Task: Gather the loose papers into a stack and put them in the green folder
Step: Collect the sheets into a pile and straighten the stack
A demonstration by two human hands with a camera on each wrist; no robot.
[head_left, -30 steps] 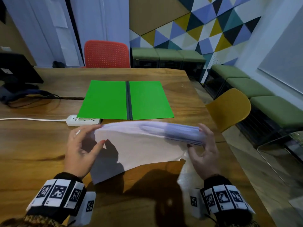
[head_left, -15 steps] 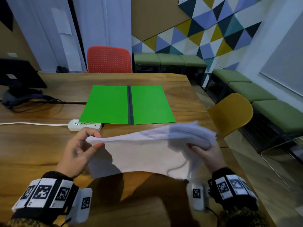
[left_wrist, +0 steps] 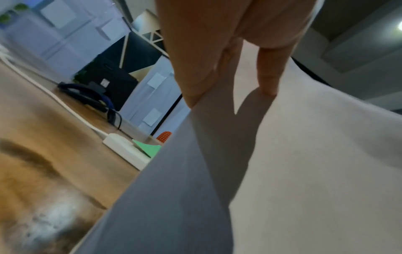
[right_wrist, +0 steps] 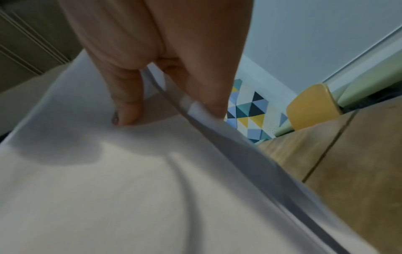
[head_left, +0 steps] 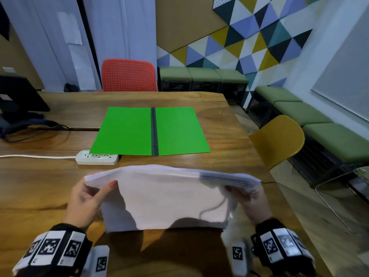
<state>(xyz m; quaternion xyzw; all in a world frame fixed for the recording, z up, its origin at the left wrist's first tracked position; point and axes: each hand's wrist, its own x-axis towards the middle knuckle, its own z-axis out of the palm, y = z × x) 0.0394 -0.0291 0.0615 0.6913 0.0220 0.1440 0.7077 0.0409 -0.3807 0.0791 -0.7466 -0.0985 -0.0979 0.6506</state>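
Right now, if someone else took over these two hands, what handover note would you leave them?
Left hand: pinches the left end of the paper stack, thumb on top.
Right hand: grips the right end, thumb on top.
Stack: held up over the near part of the table, sagging in the middle, edges roughly together.
Green folder: lies open and flat farther back, its near left corner over a power strip; nothing in it.
Done: papers gathered.
Left: lay the stack in the folder.

No words, brands or numbers can be read anywhere; the white wristbands carry only black-and-white square code patterns, and the white sheets on the wall are blurred.
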